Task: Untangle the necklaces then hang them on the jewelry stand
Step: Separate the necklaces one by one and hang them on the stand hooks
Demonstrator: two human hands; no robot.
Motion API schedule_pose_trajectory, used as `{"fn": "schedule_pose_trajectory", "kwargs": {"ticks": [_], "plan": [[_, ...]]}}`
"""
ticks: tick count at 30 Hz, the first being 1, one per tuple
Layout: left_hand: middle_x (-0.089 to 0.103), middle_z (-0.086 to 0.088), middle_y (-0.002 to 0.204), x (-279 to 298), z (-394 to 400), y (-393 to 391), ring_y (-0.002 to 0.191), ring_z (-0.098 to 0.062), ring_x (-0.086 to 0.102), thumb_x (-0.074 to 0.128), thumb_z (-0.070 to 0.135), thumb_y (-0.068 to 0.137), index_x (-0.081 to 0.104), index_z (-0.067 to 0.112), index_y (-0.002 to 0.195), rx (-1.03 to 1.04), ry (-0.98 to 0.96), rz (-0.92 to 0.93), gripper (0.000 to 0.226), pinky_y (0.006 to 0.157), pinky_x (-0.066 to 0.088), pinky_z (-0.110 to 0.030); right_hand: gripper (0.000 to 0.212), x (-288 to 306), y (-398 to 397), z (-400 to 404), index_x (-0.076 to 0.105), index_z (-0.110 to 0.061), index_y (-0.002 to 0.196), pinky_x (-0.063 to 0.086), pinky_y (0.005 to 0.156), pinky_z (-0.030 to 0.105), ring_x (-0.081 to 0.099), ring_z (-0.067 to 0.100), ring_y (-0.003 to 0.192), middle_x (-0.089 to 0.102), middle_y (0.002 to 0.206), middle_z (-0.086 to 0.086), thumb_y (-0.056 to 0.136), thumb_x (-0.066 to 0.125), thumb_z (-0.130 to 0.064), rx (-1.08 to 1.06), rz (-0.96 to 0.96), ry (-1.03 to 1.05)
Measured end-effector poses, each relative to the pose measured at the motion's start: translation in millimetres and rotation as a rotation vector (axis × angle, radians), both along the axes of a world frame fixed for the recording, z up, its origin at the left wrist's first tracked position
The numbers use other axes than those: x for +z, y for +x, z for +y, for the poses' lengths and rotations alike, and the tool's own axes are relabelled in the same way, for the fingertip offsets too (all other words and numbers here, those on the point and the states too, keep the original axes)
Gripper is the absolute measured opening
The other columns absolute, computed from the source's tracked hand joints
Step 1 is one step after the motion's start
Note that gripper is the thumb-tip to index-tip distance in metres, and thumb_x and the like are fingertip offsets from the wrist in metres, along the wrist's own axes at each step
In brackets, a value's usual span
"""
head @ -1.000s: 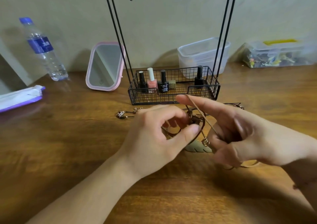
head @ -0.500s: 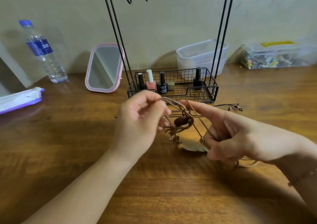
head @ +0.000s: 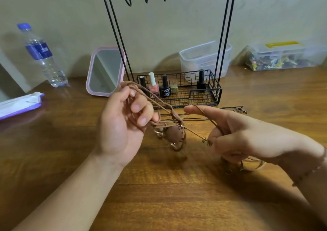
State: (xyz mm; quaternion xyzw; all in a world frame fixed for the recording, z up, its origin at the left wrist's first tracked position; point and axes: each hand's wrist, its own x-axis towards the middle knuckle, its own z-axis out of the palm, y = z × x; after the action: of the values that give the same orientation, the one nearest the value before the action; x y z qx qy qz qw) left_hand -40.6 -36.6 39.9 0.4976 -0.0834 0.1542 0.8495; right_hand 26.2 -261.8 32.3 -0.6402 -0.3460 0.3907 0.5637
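The left hand (head: 122, 124) holds brown cords of the tangled necklaces (head: 169, 133) with curled fingers, lifted above the middle of the table (head: 53, 160). The right hand (head: 244, 138) pinches a thin cord, its forefinger stretched out. The jewelry stand (head: 178, 89) is at the back edge, its hooks bare.

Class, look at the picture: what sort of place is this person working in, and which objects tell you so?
Probably a dressing table at home: a pink-framed mirror, nail polish bottles in the wire basket of a jewelry stand, all on a wooden table against a wall.
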Motion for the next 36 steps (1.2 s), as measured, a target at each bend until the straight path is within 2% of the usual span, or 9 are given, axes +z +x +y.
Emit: {"fn": "schedule_pose_trajectory", "kwargs": {"ticks": [3, 6, 10, 13, 16, 25, 30, 34, 36], "plan": [[0.027, 0.005, 0.057, -1, 11, 5, 0.042, -0.01, 0.025, 0.042, 0.024, 0.097, 0.045, 0.017, 0.075, -0.029, 0.112, 0.198, 0.024, 0.05, 0.038, -0.027, 0.094, 7, -2, -4, 0.038, -0.051, 0.141, 0.027, 0.038, 0.019, 0.03, 0.011, 0.041, 0.027, 0.055, 0.011, 0.074, 0.052, 0.014, 0.043, 0.002, 0.061], [0.033, 0.001, 0.06, -4, 19, 7, 0.047, -0.009, 0.031, 0.059, 0.035, 0.086, 0.055, 0.017, 0.081, -0.017, 0.578, 0.292, 0.019, 0.047, 0.034, -0.02, 0.094, 11, -2, -7, 0.04, -0.052, 0.14, 0.027, 0.04, 0.02, 0.029, 0.012, 0.044, 0.029, 0.055, 0.008, 0.076, 0.052, 0.015, 0.074, -0.018, 0.102], [0.055, -0.004, 0.064, -10, 14, 4, 0.057, -0.018, 0.048, 0.069, 0.052, 0.079, 0.068, 0.033, 0.104, -0.05, 1.149, 0.123, 0.031, 0.056, 0.04, -0.031, 0.093, 11, -3, -7, 0.039, -0.049, 0.142, 0.033, 0.041, 0.016, 0.028, 0.011, 0.045, 0.029, 0.056, 0.008, 0.077, 0.053, 0.016, 0.105, -0.006, 0.115], [0.073, 0.007, 0.078, -10, 9, 2, 0.074, -0.009, 0.067, 0.071, 0.033, 0.087, 0.076, 0.029, 0.094, -0.063, 1.171, 0.071, 0.01, 0.066, 0.05, -0.026, 0.092, 11, -2, -8, 0.04, -0.049, 0.141, 0.031, 0.04, 0.016, 0.025, 0.011, 0.045, 0.026, 0.057, 0.009, 0.077, 0.053, 0.015, 0.101, 0.01, 0.123], [0.07, 0.013, 0.079, -10, 6, 1, 0.076, -0.004, 0.065, 0.064, 0.023, 0.093, 0.074, 0.022, 0.089, -0.011, 1.197, 0.016, 0.011, 0.067, 0.047, -0.016, 0.092, 9, -2, -8, 0.039, -0.049, 0.142, 0.031, 0.04, 0.018, 0.027, 0.013, 0.045, 0.029, 0.056, 0.009, 0.077, 0.053, 0.016, 0.128, 0.001, 0.101], [0.064, 0.004, 0.079, -18, -4, 1, 0.076, -0.01, 0.062, 0.05, 0.024, 0.1, 0.064, 0.016, 0.094, -0.027, 0.97, -0.099, 0.017, 0.07, 0.05, -0.024, 0.092, -5, -6, 12, 0.038, -0.052, 0.14, 0.026, 0.037, 0.017, 0.026, 0.011, 0.042, 0.03, 0.057, 0.01, 0.082, 0.051, 0.018, 0.275, 0.122, 0.045], [0.065, -0.002, 0.078, -12, -1, 0, 0.072, -0.016, 0.063, 0.053, 0.026, 0.097, 0.068, 0.019, 0.092, -0.146, 0.477, -0.112, 0.017, 0.071, 0.054, -0.026, 0.098, -11, -5, 14, 0.021, -0.047, 0.148, 0.026, 0.036, 0.021, 0.029, 0.015, 0.041, 0.033, 0.056, 0.011, 0.08, 0.054, 0.014, 0.222, 0.098, -0.051], [0.06, -0.002, 0.067, -2, 8, -3, 0.056, -0.017, 0.056, 0.048, 0.021, 0.094, 0.062, 0.009, 0.089, -0.248, 0.114, -0.103, 0.019, 0.063, 0.052, -0.031, 0.091, 0, -3, 4, 0.035, -0.048, 0.143, 0.026, 0.036, 0.018, 0.029, 0.014, 0.039, 0.033, 0.055, 0.011, 0.077, 0.055, 0.011, 0.154, 0.083, -0.022], [0.049, 0.002, 0.058, 1, 14, -2, 0.049, -0.013, 0.046, 0.057, 0.025, 0.089, 0.061, 0.013, 0.08, -0.27, 0.024, -0.051, 0.016, 0.059, 0.047, -0.029, 0.091, 6, -1, -6, 0.039, -0.048, 0.141, 0.027, 0.037, 0.017, 0.031, 0.015, 0.039, 0.034, 0.054, 0.011, 0.077, 0.053, 0.014, 0.121, 0.042, 0.009]]}}
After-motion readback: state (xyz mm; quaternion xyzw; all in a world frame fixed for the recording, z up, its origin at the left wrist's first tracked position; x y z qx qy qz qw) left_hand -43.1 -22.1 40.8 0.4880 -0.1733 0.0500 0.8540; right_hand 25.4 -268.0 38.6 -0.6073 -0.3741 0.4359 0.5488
